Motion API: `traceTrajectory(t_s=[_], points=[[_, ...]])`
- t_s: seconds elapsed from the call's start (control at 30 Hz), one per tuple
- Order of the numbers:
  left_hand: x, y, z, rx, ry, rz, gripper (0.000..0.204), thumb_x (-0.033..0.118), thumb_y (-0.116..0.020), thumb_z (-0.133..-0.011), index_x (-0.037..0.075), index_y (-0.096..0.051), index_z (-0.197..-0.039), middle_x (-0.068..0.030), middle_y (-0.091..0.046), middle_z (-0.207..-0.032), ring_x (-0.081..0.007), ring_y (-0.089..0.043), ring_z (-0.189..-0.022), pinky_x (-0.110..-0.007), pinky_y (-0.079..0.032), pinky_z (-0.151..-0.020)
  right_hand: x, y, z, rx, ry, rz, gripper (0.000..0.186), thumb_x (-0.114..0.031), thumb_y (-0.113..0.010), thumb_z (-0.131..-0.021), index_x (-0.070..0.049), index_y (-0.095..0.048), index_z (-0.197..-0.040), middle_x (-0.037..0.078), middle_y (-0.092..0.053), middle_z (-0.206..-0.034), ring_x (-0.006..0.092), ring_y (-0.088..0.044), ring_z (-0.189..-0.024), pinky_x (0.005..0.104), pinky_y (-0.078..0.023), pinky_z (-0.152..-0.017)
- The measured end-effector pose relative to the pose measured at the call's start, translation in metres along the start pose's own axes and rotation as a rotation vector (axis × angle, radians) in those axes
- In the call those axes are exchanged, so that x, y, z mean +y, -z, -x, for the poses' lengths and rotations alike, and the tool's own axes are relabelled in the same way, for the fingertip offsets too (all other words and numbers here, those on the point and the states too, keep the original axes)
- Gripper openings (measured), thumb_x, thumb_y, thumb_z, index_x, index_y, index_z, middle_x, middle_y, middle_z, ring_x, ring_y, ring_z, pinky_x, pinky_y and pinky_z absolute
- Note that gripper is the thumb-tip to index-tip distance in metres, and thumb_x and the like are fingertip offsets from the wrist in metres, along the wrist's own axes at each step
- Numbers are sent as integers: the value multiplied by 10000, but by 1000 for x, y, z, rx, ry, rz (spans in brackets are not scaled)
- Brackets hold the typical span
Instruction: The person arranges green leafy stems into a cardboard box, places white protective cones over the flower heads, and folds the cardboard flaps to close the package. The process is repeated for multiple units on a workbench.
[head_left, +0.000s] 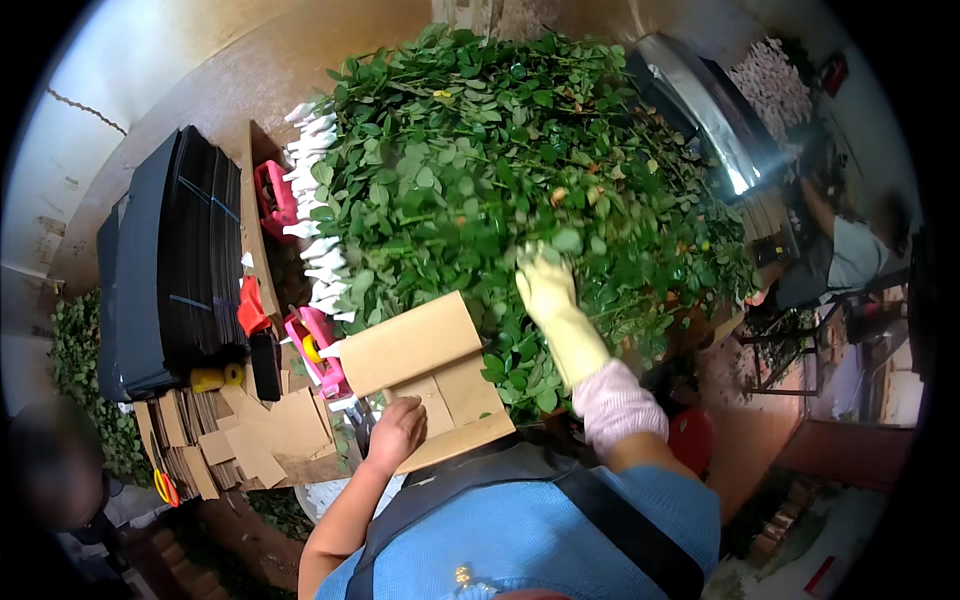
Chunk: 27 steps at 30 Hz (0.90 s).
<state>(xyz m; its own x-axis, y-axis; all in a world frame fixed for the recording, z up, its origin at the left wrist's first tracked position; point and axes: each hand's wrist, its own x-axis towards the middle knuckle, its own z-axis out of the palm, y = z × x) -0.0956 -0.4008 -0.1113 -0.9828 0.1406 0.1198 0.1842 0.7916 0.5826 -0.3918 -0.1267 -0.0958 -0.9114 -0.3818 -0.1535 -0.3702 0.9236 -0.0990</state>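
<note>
Head view: a bare left hand point(398, 432) on folded cardboard point(412, 345), a gloved right hand point(547, 290) at the leafy stems point(450, 180).
Dark marks on the left wall point(70, 184) are too small to read. The left hand's fingers are bent against the cardboard's inner face; whether they grip it I cannot tell. The right hand's fingertips blur into the foliage, so I cannot tell if they hold a stem. The cardboard lies open before the apron point(490, 470), just beside a pink tape dispenser point(318, 350); its lower edge meets or overlaps the apron. Leaves hide most of the table; black stacked sheets point(170, 270) crowd its left side, while reddish floor point(748, 410) shows beyond its right edge.
</note>
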Motion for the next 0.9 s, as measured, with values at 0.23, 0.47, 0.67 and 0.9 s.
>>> traceTrajectory(t_s=[0.23, 0.47, 0.67, 0.9], points=[[3, 2, -6, 13, 20, 27, 231, 64, -761, -835, 19, -708, -1055, -134, -684, -1164, -343, -666, -1089, -415, -575, -907, 32, 23, -2, 27, 210, -60, 415, -361, -540, -1039, -141, -629, -1379, 174, -638, -1373, 342, -691, -1105, 439, -544, -963], [5, 7, -10, 30, 18, 2, 218, 67, -775, -833, 28, -731, -1043, -131, -705, -1156, -339, -686, -1054, -408, -585, -886, -27, 160, -65, 182, 166, -412, 348, -227, -528, -1062, -75, -658, -1346, 149, -661, -1375, 291, -638, -1275, 390, -491, -1105], [1, 6, -12, 24, 14, 9, 191, 57, -745, -849, 26, -717, -1035, -132, -691, -1156, -333, -672, -1082, -410, -582, -893, -71, 93, -162, -386, 44, 175, 473, -120, -618, -960, -136, -596, -1432, 111, -587, -1476, 251, -567, -1335, 412, -322, -1230], [5, 4, -13, 32, -26, 16, 182, 57, -735, -855, 29, -718, -1034, -135, -692, -1142, -341, -679, -1057, -415, -585, -888, -58, 118, -147, 130, 114, -73, 399, -75, -593, -885, -156, -699, -1261, 94, -749, -1077, 269, -708, -1053, 381, -532, -993]])
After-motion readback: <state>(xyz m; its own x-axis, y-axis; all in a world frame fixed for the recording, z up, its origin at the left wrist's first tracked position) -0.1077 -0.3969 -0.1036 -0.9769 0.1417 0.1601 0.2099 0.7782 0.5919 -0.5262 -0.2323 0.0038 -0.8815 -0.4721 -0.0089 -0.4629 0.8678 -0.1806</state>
